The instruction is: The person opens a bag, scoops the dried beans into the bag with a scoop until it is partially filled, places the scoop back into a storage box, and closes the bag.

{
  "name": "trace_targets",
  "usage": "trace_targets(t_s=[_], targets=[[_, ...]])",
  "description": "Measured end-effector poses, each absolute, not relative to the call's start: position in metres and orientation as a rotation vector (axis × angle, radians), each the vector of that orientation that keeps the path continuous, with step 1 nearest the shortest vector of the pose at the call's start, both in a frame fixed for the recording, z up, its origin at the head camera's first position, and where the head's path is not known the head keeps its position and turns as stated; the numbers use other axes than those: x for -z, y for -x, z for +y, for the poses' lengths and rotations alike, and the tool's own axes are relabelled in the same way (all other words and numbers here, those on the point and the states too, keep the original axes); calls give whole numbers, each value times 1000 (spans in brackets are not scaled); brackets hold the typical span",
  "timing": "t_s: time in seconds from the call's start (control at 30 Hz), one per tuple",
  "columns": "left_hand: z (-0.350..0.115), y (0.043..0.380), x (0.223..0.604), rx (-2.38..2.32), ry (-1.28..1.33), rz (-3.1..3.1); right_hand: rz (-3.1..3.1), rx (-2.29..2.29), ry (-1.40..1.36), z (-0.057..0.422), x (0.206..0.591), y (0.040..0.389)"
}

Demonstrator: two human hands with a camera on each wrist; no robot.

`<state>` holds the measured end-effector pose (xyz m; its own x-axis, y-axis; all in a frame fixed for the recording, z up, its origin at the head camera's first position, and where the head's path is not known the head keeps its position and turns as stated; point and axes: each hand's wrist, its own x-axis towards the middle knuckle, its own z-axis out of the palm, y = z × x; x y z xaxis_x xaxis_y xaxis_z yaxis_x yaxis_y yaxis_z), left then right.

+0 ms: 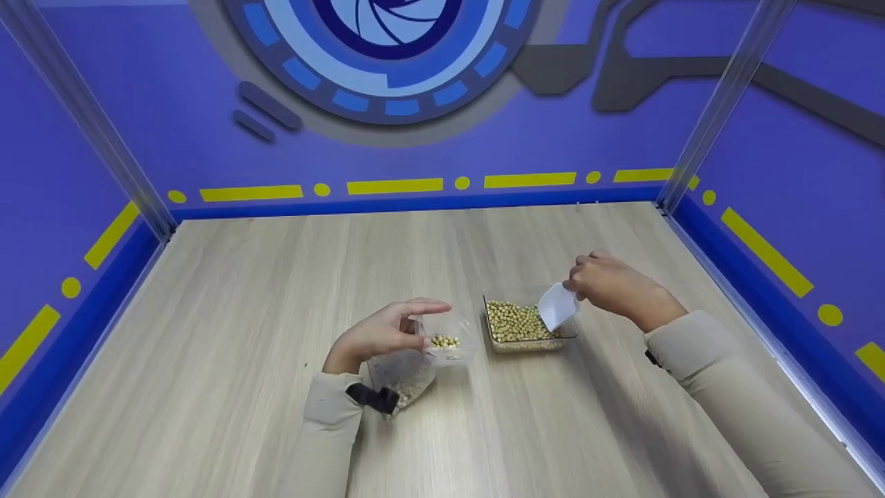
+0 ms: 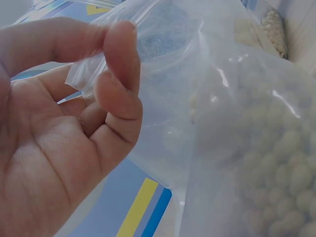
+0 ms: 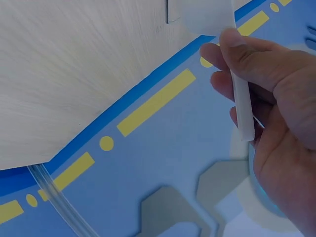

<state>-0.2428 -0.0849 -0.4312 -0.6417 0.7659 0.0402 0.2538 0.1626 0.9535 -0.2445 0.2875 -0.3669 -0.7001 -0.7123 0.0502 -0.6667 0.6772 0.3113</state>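
Observation:
A clear plastic bag (image 1: 403,377) with pale round dried peas or beans (image 2: 281,187) in it rests on the table. My left hand (image 1: 377,335) grips the bag near its mouth, the film running between thumb and fingers in the left wrist view. To the right stands a clear rectangular container (image 1: 529,348) holding many yellow-green peas or beans (image 1: 511,319). My right hand (image 1: 615,285) pinches the handle of a white scoop (image 1: 557,306). The scoop's head tilts down over the container's right side, its lower edge at the peas; its contents are hidden from the head view.
The wooden table (image 1: 242,290) is bounded by a blue-purple back wall (image 1: 138,104) and side walls with yellow markings. Metal posts (image 1: 726,104) stand at the back corners. A tiny dark speck lies left of the bag.

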Motion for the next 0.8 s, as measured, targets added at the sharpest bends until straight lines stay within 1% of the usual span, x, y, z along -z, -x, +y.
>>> trace_targets(t_s=[0.53,0.8], targets=[[-85,242,430,-1469,-964,2008,-2743,681,-1106,271,371,241],[-86,242,430,-1477,-963,2000,-2842,634,-1023,265,368,237]])
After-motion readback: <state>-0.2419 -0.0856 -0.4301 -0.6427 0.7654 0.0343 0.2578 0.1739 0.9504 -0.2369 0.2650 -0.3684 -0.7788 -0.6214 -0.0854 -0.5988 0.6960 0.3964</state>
